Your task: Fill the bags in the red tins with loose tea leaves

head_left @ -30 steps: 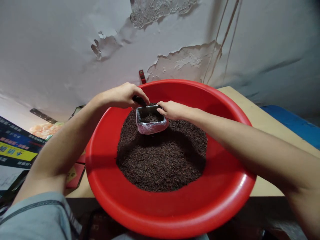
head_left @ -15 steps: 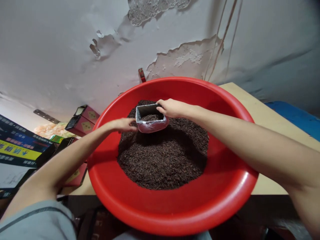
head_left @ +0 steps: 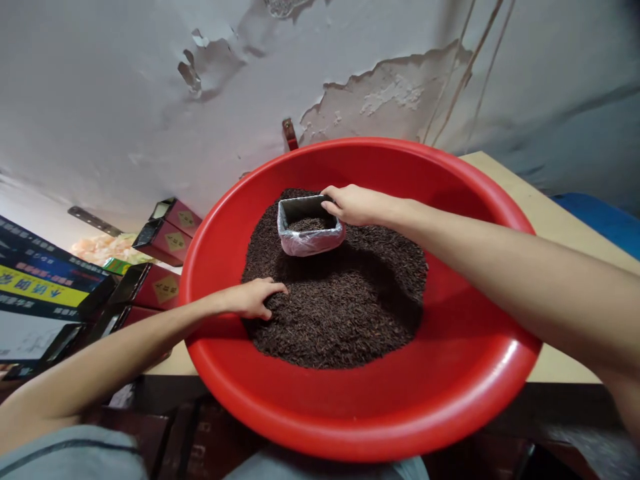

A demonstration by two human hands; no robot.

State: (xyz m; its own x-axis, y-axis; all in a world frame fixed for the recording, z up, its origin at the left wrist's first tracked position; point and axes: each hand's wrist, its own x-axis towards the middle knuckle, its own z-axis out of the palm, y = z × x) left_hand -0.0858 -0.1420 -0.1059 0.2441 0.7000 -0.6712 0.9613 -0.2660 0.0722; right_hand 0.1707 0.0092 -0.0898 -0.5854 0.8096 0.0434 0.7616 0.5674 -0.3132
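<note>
The risk we see here is spillage. The small plastic-lined box (head_left: 307, 233) sits tilted on the far slope of the heap of dark dried leaves (head_left: 350, 313), partly filled. It is steadied only at one corner, so a slip on the loose slope could tip it and empty it back into the heap. The thin liner folded over its rim could also slide inward under a careless push. The red basin (head_left: 360, 427) juts past the near edge of the surface (head_left: 545, 220), so heavy pressure on its near side might rock it. Our right hand (head_left: 359, 204) has a narrow grip, fingers pinched onto the far right corner of the box's rim. Our left hand (head_left: 254, 298) lies palm down on the left edge of the heap, well apart from the box. Its fingers are curled into the leaves, and we cannot tell whether they enclose any. Red cartons (head_left: 163, 288) stand stacked to the left, beside the basin, below the peeling wall (head_left: 125, 100).
</note>
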